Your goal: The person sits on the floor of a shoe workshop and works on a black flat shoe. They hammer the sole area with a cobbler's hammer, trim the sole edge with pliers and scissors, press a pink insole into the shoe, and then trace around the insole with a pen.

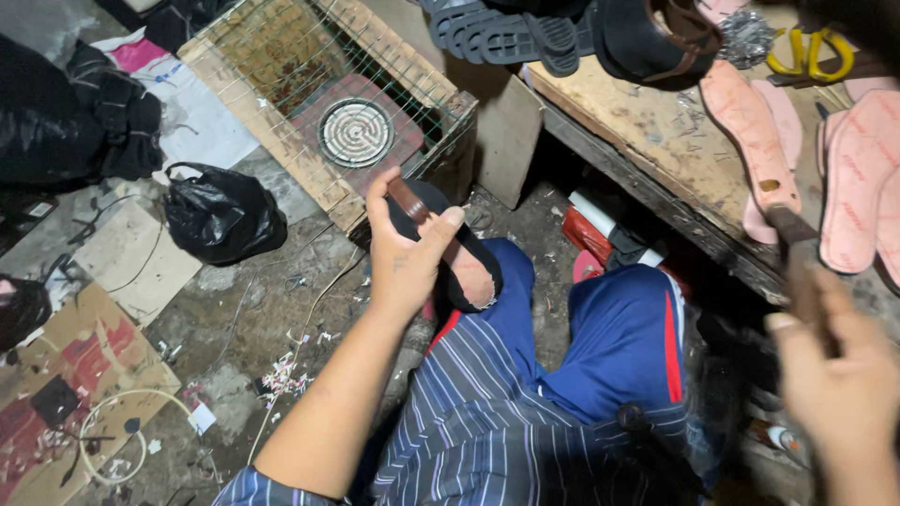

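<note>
The worn wooden bench (656, 141) fills the view from twelve to three o'clock, carrying pink foam insoles (858, 178) and stacked dark rubber soles (511, 37). At eleven o'clock stands a wood-framed wire-mesh box (281, 84) over a round coil heater (355, 132). A crumpled black plastic bag (223, 215) lies at nine o'clock. At centre, the left hand (405, 258) has its fingers clenched around a black sandal with a brown strap (450, 248), above the knee. At four o'clock, the blurred right hand (839, 379) grasps a dark tool handle (797, 272).
</note>
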